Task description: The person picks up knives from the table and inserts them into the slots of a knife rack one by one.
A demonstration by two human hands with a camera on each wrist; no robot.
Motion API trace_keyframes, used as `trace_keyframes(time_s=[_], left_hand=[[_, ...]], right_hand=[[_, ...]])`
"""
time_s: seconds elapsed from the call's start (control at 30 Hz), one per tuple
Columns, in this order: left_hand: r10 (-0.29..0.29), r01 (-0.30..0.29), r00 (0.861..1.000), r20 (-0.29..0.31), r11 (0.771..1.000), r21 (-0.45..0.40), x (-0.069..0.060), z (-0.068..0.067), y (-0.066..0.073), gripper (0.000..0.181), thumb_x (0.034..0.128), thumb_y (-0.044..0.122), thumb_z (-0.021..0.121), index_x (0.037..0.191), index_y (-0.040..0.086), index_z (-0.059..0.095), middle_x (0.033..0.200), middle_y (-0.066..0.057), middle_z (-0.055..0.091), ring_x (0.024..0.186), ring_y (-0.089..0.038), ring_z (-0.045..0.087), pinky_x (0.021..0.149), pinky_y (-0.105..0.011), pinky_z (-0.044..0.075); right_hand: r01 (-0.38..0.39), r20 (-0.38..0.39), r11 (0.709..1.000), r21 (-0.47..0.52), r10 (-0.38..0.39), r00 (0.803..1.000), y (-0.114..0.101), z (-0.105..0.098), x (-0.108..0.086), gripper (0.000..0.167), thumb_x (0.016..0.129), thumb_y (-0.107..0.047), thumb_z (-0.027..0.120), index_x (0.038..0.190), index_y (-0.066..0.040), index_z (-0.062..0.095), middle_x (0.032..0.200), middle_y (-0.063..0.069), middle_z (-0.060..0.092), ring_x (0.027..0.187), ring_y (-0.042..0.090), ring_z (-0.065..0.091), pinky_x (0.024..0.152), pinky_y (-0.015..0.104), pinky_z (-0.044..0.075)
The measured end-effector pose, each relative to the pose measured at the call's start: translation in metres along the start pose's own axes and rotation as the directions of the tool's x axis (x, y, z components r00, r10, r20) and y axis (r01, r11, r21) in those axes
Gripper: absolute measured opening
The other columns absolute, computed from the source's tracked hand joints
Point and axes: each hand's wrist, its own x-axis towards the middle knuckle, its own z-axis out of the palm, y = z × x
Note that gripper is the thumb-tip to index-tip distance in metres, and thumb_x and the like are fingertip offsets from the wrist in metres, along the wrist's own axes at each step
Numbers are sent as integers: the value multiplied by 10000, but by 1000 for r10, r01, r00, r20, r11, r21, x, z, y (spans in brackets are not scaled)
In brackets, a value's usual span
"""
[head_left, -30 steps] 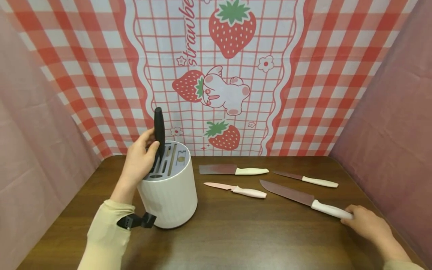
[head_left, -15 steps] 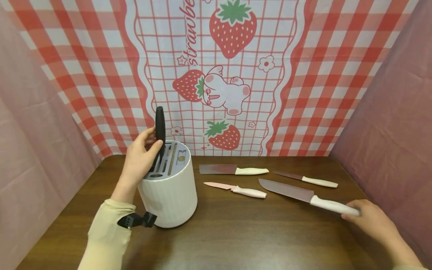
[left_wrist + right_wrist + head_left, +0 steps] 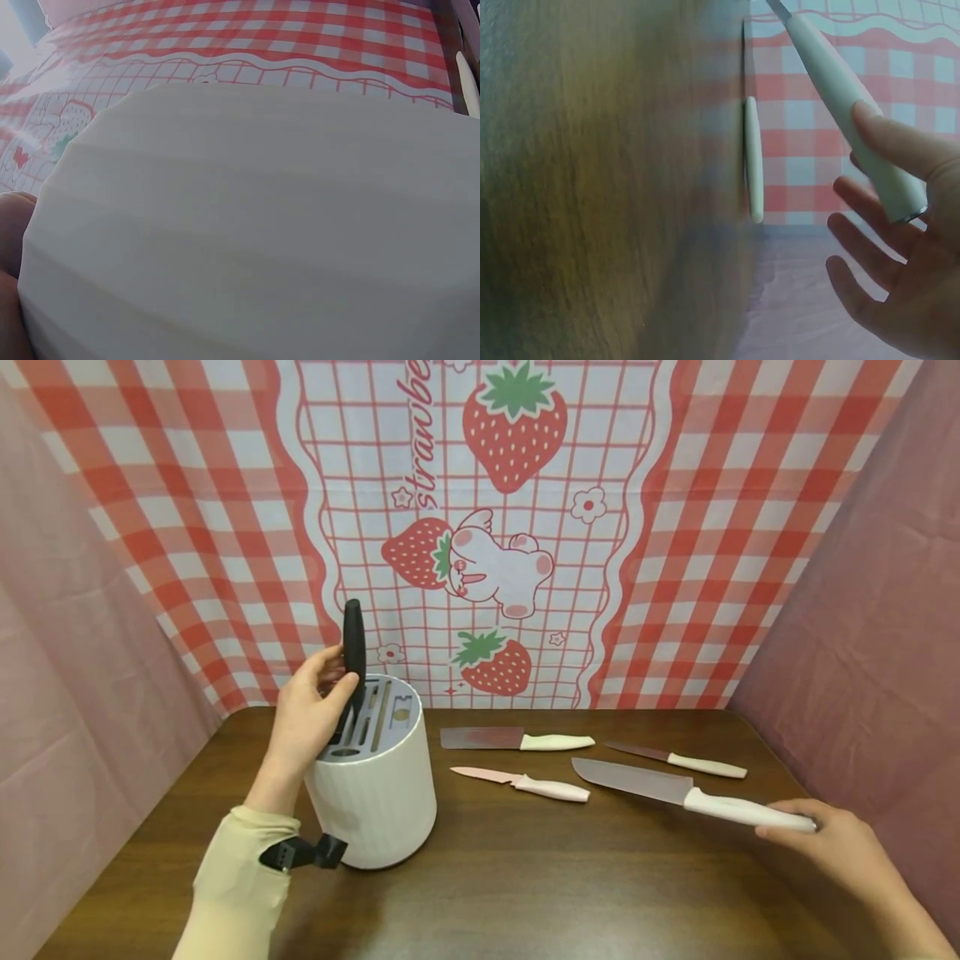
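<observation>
On the left of the head view stands a white ribbed knife block (image 3: 375, 818) with a slotted grey top. My left hand (image 3: 307, 706) pinches an upright black handle (image 3: 354, 639) that rises from the block; what is below it is hidden. The block's wall (image 3: 247, 217) fills most of the left wrist view. At the right, my right hand (image 3: 832, 839) holds the butt of a large white-handled kitchen knife (image 3: 742, 811), raised off the table and pointing left. In the right wrist view thumb and forefinger pinch its handle (image 3: 840, 90), the other fingers loosely bent.
Behind the held knife lies a small white-handled knife (image 3: 705, 766). A cleaver (image 3: 555, 742) and a pink-bladed knife (image 3: 551, 788) lie between it and the block on the brown wooden table (image 3: 525, 885). A red checked cloth (image 3: 720, 568) hangs behind.
My right hand has lifted the large knife's handle off the table and drawn it slightly right. My left hand stays at the black handle.
</observation>
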Motion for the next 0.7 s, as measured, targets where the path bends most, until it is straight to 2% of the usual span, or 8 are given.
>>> trace_keyframes(time_s=[0.03, 0.13, 0.23, 0.33, 0.43, 0.5, 0.7], left_hand=[[-1, 1, 1000, -6, 1000, -2, 0, 0, 0, 427, 897, 179, 560, 1292, 41, 477, 1185, -174, 576, 1046, -275, 556, 885, -408, 436], [-4, 4, 1000, -25, 1000, -7, -1, 0, 0, 415, 893, 166, 563, 1284, 50, 490, 1174, -167, 585, 1031, -259, 564, 876, -388, 436], [-3, 2, 999, -40, 1000, -11, -1, 0, 0, 403, 889, 157, 567, 1274, 53, 503, 1160, -160, 592, 1013, -245, 569, 867, -371, 436], [0, 0, 999, -43, 1000, -11, -1, 1, 0, 400, 889, 153, 567, 1270, 49, 506, 1154, -159, 594, 1006, -243, 569, 867, -368, 435], [-6, 6, 999, -41, 1000, -8, -1, 0, 0, 400, 891, 158, 564, 1272, 50, 503, 1152, -157, 594, 1005, -240, 565, 864, -366, 433], [-8, 8, 999, -39, 1000, -10, -1, 0, 0, 401, 893, 161, 562, 1274, 52, 502, 1152, -156, 593, 1008, -240, 565, 863, -367, 433], [0, -1, 999, -35, 1000, -19, -1, 0, 0, 403, 893, 171, 565, 1273, 54, 502, 1162, -156, 589, 1023, -251, 568, 876, -384, 440]], right_hand=[[-6, -8, 1000, 16, 6, 1000, -1, 0, 0, 519, 788, -403, 672, 1122, -11, 606, 1093, 325, 564, 800, 245, 508, 608, 441, 424], [-29, -26, 998, 62, 31, 999, -3, -2, -1, 503, 781, -409, 679, 1123, -46, 616, 1121, 314, 561, 797, 109, 493, 613, 404, 417], [-46, -50, 994, 98, 51, 997, -5, -2, -2, 478, 776, -415, 683, 1107, -74, 631, 1090, 258, 598, 751, 9, 442, 597, 308, 393], [-56, -69, 990, 130, 66, 995, -6, -2, -2, 436, 780, -406, 682, 1084, -95, 645, 984, 49, 657, 720, 0, 417, 572, 221, 345], [-55, -92, 982, 182, 73, 993, -7, -2, -3, 386, 787, -381, 683, 1064, -114, 656, 873, -189, 617, 727, -16, 427, 563, 187, 340], [-50, -114, 971, 232, 78, 990, -8, -1, -2, 360, 786, -358, 690, 1055, -121, 661, 828, -267, 601, 735, -47, 443, 574, 174, 346], [-55, -134, 934, 353, 108, 985, -12, 1, -1, 355, 799, -310, 687, 1087, -106, 651, 847, -290, 617, 808, -132, 466, 632, 123, 347]])
